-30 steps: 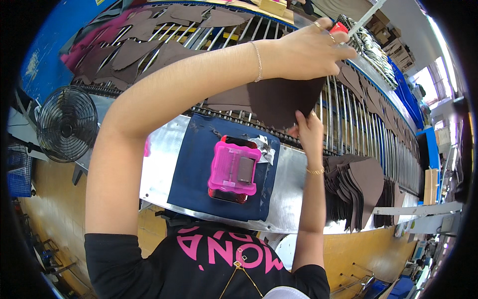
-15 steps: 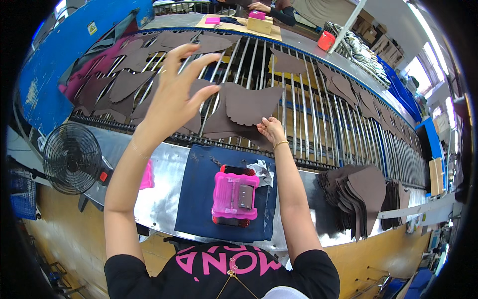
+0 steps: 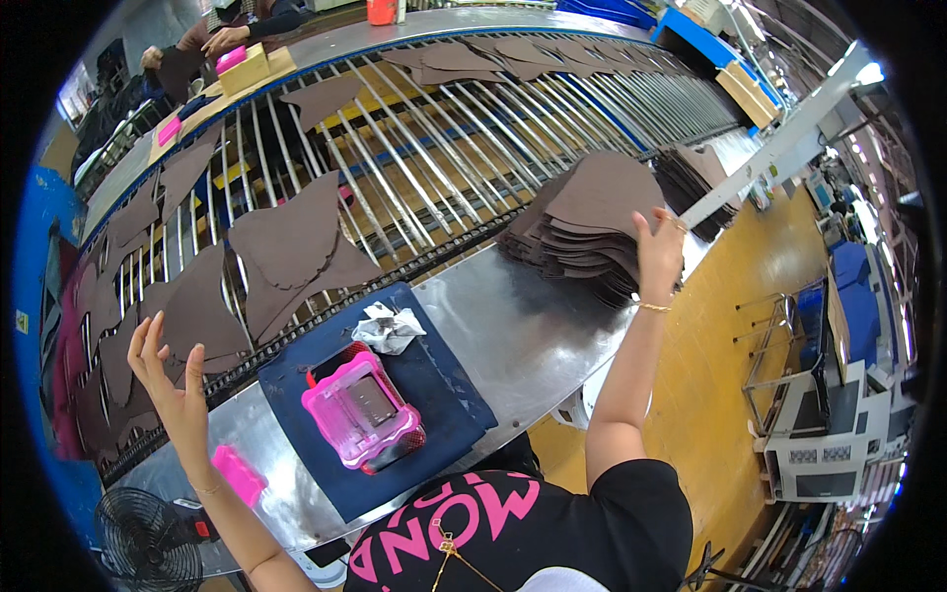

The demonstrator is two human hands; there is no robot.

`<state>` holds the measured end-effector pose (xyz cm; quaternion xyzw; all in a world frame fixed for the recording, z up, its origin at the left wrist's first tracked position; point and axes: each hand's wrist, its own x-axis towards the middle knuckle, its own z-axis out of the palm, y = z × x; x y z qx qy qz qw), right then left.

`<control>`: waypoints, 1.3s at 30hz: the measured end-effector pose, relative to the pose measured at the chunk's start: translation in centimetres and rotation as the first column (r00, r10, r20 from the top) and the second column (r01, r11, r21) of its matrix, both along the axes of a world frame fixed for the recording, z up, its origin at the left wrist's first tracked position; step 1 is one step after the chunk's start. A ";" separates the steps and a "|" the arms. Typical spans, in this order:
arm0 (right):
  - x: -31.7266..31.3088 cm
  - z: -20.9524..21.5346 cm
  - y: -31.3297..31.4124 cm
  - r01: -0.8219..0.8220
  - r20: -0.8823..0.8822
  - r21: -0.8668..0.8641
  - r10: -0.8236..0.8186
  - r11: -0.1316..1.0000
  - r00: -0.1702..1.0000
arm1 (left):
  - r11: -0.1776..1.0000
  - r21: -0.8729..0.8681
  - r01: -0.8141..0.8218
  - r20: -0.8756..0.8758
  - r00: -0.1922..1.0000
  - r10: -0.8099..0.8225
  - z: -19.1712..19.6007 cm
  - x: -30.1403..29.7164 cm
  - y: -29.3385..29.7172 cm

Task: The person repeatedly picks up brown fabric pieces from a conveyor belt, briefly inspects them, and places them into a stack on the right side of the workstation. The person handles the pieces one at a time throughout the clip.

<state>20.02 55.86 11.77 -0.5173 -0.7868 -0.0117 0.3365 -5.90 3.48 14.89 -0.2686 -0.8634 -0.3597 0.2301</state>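
Observation:
My left hand [image 3: 176,387] is raised at the near edge of the roller rack, fingers spread and nothing in it. Behind it lies a brown flat cut piece [image 3: 202,316] on the rods. At the right, my right hand [image 3: 661,259] is beside a thick stack of brown cut pieces [image 3: 602,197]. Its thumb and fingers are apart; whether they touch the stack is unclear. Two overlapping brown pieces [image 3: 286,242] with scalloped edges rest on the rollers between my hands. A pink box-like plastic container [image 3: 340,426] stands on a dark blue sheet [image 3: 454,395] in front of me.
Crumpled silvery-white wrapping [image 3: 388,329] lies on the blue sheet. A pink flat object [image 3: 239,476] and a black fan [image 3: 148,538] are at the left. Across the roller rack [image 3: 395,148] a co-worker's hand [image 3: 227,39] is near a pink-topped box. A white metal bar [image 3: 760,158] slants past the stack.
The view has swung toward the right. My right hand has left the scalloped pieces on the rollers and come to the brown stack. My left hand is lower, still spread.

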 end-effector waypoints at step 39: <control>-10.3 1.8 -24.4 -0.957 -0.609 -0.265 0.790 -0.115 0.073 | 0.840 0.542 0.023 0.556 0.739 -0.380 2.4 4.8 -4.5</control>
